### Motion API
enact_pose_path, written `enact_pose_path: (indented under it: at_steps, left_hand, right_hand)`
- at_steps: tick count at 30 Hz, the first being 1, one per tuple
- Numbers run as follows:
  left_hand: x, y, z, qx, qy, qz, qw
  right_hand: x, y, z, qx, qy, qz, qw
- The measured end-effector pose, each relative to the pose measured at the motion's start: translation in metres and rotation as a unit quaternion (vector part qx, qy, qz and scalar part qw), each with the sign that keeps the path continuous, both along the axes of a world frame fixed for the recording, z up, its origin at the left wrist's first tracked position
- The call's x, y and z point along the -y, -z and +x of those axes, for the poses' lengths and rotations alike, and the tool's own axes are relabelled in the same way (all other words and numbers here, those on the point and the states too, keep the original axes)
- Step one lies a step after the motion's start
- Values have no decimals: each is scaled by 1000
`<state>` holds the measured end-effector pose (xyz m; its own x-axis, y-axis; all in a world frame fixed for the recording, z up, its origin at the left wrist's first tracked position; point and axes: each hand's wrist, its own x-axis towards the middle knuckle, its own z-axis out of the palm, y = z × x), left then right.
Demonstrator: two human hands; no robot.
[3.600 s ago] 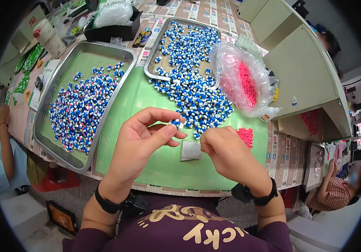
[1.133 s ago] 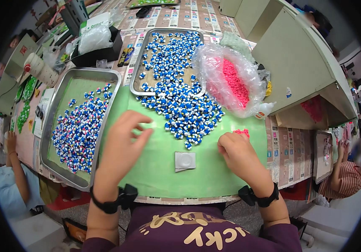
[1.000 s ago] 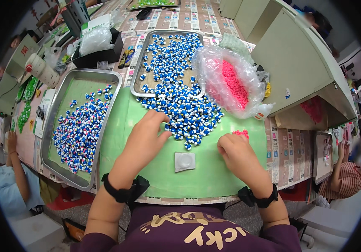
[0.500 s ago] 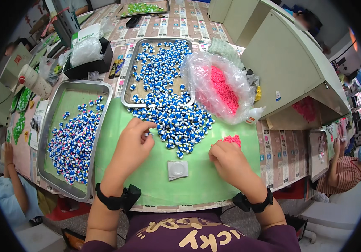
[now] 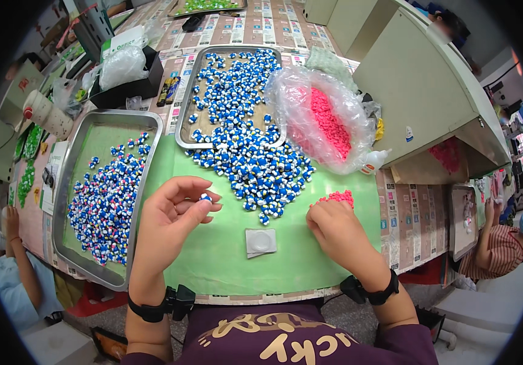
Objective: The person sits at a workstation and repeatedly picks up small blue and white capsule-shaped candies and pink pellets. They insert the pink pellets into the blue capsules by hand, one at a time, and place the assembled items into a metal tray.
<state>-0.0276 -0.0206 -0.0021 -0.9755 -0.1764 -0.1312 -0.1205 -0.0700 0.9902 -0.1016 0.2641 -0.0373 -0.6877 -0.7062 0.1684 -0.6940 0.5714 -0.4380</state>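
Note:
My left hand pinches a small blue-and-white piece between thumb and fingers, above the green mat. My right hand is closed, fingers bent down at the near edge of a small heap of pink bits; its fingertips are hidden, so what they hold cannot be made out. Between the hands lies a small greyish-white square pad with a round mark. Beyond it, a pile of blue-and-white pieces spills from a metal tray onto the mat.
Left stands a metal tray of blue-and-white pieces with pink parts. A clear plastic bag of pink bits lies back right, beside a large beige cabinet. A black box sits back left. Other people are at both sides.
My left hand has drawn back from the pile toward me and turned, showing the piece in its fingers. The right hand has stayed by the pink bits. The view has shifted slightly.

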Motion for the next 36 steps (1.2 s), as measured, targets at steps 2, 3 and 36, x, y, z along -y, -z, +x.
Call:
enact_pose_path:
  at_steps: [2,3,36]
  left_hand:
    - [-2,-4,2,-9,17,-3,1000]
    - [-3,-4,2,-12,27,-7,1000]
    - [-54,-18,1,-245,35,-218,944]
  right_hand:
    - [1,2,0,-4,-3,-2,1000]
    - [1,2,-1,-8,-4,-3,1000]
    - [49,-70,9,260,-53,-331,906]
